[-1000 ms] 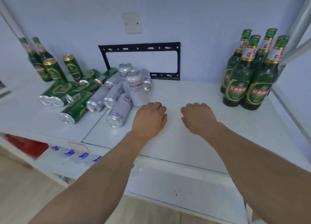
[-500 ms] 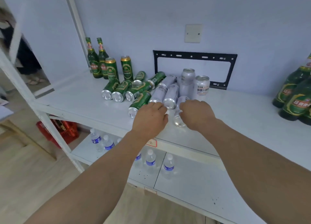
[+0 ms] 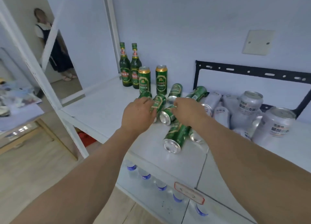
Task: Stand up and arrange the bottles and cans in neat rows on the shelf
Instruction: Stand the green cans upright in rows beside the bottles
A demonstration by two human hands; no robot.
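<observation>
Two green glass beer bottles point(image 3: 129, 67) and two gold-rimmed green metal cans point(image 3: 152, 79) standing upright at the back left of the flat white shelf point(image 3: 101, 106); more glossy green cylindrical cans point(image 3: 175, 136) lying toppled mid-shelf beside matt silver cans point(image 3: 250, 104). Left hand point(image 3: 138, 115) curling over a fallen green can point(image 3: 158, 102), grip not fully visible; right hand point(image 3: 189, 112) pinching a second fallen can point(image 3: 168, 117). Clear blue-capped plastic water bottles point(image 3: 145, 174) filling the lower shelf; pale blue wall point(image 3: 185, 21) behind

Labels on cans point(image 3: 144, 79) & bottles point(image 3: 124, 65) too blurred, nothing legible.
</observation>
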